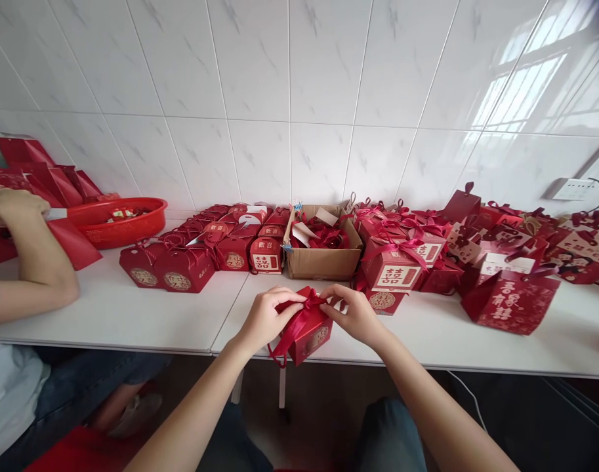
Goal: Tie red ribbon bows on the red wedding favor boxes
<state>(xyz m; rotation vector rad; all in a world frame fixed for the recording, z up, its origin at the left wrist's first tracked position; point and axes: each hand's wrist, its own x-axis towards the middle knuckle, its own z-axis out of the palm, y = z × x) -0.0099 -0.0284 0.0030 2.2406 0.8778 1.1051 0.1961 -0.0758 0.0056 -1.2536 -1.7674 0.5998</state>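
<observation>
Red gift box (315,342): nearer the person than the cardboard box (323,264), apart from it, its lower corner at the table's front edge.
Left hand (270,314): thumb and fingers pinched on the ribbon (311,301), at the bow's left.
Right hand (353,311): fingertips pinched on the ribbon's right side.
Room to move: strips of white tabletop (151,321) show front-left and front-right of the cardboard box; stacked red boxes (234,252) crowd its left, ribboned boxes (392,259) its right.
Wall: marbled tiles (323,72) behind the cardboard box; socket (572,190) far right.
Co-worker: forearm (38,255) far left of the cardboard box, near a red basin (126,228).
</observation>
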